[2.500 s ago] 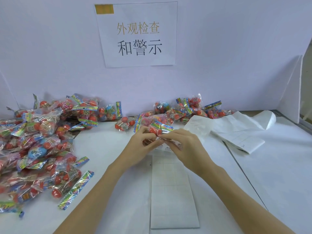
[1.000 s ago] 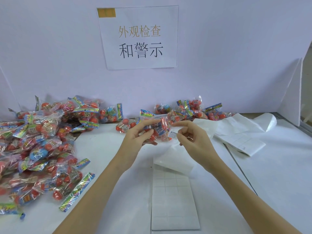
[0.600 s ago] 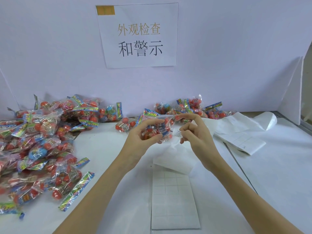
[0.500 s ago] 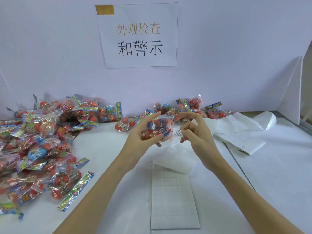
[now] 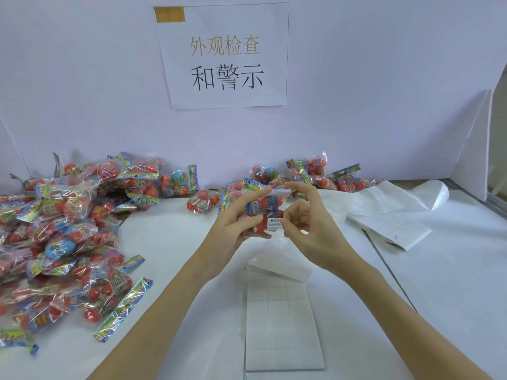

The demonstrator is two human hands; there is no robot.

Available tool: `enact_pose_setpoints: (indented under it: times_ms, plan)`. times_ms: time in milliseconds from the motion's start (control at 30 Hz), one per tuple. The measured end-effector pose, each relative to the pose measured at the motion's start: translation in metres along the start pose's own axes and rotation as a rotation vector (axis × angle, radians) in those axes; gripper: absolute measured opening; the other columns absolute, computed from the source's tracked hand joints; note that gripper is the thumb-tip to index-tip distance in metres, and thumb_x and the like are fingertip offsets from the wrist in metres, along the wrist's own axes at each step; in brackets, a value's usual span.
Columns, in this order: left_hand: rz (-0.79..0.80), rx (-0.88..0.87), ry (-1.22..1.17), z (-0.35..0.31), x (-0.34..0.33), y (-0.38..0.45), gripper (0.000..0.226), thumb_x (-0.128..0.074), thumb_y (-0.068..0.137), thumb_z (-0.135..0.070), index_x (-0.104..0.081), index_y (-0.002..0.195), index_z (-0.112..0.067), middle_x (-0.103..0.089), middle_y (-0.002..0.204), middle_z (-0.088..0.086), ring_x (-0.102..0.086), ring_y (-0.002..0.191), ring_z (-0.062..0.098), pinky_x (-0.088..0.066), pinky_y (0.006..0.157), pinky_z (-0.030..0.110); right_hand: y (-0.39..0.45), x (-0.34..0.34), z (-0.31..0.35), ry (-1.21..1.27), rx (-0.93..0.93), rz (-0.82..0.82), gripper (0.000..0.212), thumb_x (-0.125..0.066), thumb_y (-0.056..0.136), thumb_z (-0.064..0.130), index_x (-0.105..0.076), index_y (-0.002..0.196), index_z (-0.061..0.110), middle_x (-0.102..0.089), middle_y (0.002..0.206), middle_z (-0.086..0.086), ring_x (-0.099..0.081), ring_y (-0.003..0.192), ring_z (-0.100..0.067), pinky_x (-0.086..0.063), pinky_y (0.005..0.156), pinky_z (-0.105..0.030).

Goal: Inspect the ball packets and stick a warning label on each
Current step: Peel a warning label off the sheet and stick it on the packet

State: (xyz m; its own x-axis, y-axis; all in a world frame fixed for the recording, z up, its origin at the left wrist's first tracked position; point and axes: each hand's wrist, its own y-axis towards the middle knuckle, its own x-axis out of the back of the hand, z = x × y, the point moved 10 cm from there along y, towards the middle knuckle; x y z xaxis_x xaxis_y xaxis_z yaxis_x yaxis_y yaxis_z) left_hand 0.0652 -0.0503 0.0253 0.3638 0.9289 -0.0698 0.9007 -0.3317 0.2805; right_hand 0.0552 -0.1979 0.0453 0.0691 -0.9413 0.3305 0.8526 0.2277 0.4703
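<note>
hands: left (image 5: 233,223) grips one packet (image 5: 264,207); right (image 5: 307,226) presses one label (image 5: 274,224) on.

Label (image 5: 274,224) print too small to read. Left pile (image 5: 55,237) cut by frame edge. Left hand (image 5: 236,226) hides part of held packet (image 5: 264,208). Both forearms run off bottom.

wall sign (image 5: 225,54): "外观检查 / 和警示" | packet label (image 5: 274,224): "WARNING", fine print unreadable
</note>
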Motion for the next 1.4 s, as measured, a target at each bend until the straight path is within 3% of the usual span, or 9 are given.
enact_pose_setpoints:
  times_ms: [100, 267, 633, 767, 867, 967, 1167, 1267, 1400]
  plan:
    - [-0.033, -0.02, 0.06, -0.002, 0.0, -0.001, 0.048, -0.065, 0.098, -0.012, -0.063, 0.14, -0.035, -0.067, 0.118, -0.001, -0.065, 0.093, 0.019, -0.06, 0.088, 0.037, 0.0, 0.0, 0.002, -0.027, 0.008, 0.008, 0.064, -0.064, 0.096, -0.002, -0.037, 0.146, 0.026, -0.061, 0.079, 0.009, -0.064, 0.078, -0.014, -0.055, 0.079, -0.024]
    - [-0.075, -0.07, 0.157, -0.006, 0.0, -0.002, 0.053, -0.074, 0.095, -0.008, -0.064, 0.137, -0.039, -0.059, 0.144, -0.008, -0.071, 0.095, 0.03, -0.061, 0.084, 0.031, 0.0, 0.0, 0.003, -0.014, 0.019, 0.005, 0.064, -0.065, 0.095, -0.003, -0.038, 0.146, 0.024, -0.061, 0.078, 0.007, -0.064, 0.078, -0.017, -0.055, 0.081, -0.025]
    - [-0.167, -0.098, 0.124, -0.008, 0.004, -0.003, 0.05, -0.075, 0.092, -0.002, -0.068, 0.131, -0.033, -0.068, 0.131, -0.002, -0.072, 0.09, 0.015, -0.063, 0.083, 0.036, -0.001, 0.008, -0.002, -0.189, -0.018, -0.075, 0.051, -0.068, 0.098, 0.012, -0.043, 0.141, 0.024, -0.06, 0.076, 0.005, -0.062, 0.07, -0.012, -0.054, 0.071, -0.024]
    - [-0.205, -0.065, 0.064, -0.005, 0.014, -0.002, 0.051, -0.076, 0.092, -0.005, -0.068, 0.131, -0.037, -0.074, 0.117, -0.003, -0.071, 0.093, 0.016, -0.062, 0.088, 0.042, -0.002, 0.007, -0.02, 0.015, -0.236, -0.076, 0.021, -0.055, 0.107, 0.022, -0.055, 0.128, 0.023, -0.067, 0.086, -0.005, -0.067, 0.075, -0.017, -0.059, 0.074, -0.037]
    - [-0.173, -0.058, 0.026, -0.005, 0.011, -0.002, 0.052, -0.077, 0.091, -0.007, -0.067, 0.133, -0.036, -0.075, 0.106, 0.002, -0.072, 0.09, 0.021, -0.062, 0.088, 0.041, -0.003, -0.006, -0.018, 0.083, -0.271, -0.004, 0.024, -0.062, 0.103, 0.035, -0.068, 0.113, 0.014, -0.073, 0.082, -0.002, -0.07, 0.074, -0.013, -0.059, 0.067, -0.027]
    - [-0.117, -0.055, -0.005, -0.006, 0.002, -0.002, 0.055, -0.076, 0.091, -0.009, -0.065, 0.136, -0.038, -0.073, 0.091, 0.002, -0.072, 0.088, 0.025, -0.061, 0.086, 0.034, -0.005, -0.007, -0.022, 0.136, -0.293, -0.003, 0.029, -0.076, 0.093, 0.032, -0.069, 0.097, 0.004, -0.075, 0.075, -0.003, -0.07, 0.067, -0.013, -0.056, 0.065, -0.022]
    - [-0.093, -0.043, -0.147, -0.006, 0.002, -0.001, 0.071, -0.072, 0.094, -0.007, -0.048, 0.15, -0.045, -0.072, 0.111, 0.015, -0.071, 0.092, 0.028, -0.059, 0.086, 0.033, -0.003, -0.008, -0.025, 0.41, -0.319, 0.064, 0.009, -0.071, 0.097, 0.011, -0.071, 0.098, 0.002, -0.073, 0.085, -0.012, -0.071, 0.077, -0.022, -0.059, 0.075, -0.025]
    - [-0.142, -0.085, -0.068, -0.009, 0.007, -0.002, 0.088, -0.079, 0.09, -0.01, -0.035, 0.152, -0.055, -0.073, 0.122, 0.011, -0.073, 0.1, 0.028, -0.059, 0.089, 0.038, -0.006, -0.011, -0.03, 0.461, -0.389, 0.131, 0.018, -0.063, 0.103, 0.014, -0.071, 0.113, 0.001, -0.074, 0.097, -0.018, -0.072, 0.086, -0.022, -0.058, 0.08, -0.025]
    - [-0.128, -0.109, 0.062, -0.01, 0.005, -0.003, 0.102, -0.083, 0.088, -0.01, -0.023, 0.152, -0.062, -0.076, 0.117, 0.008, -0.074, 0.098, 0.027, -0.062, 0.081, 0.035, -0.01, -0.017, -0.033, 0.404, -0.441, 0.121, 0.043, -0.068, 0.092, 0.045, -0.071, 0.119, 0.012, -0.076, 0.096, -0.007, -0.072, 0.085, -0.02, -0.059, 0.078, -0.029]
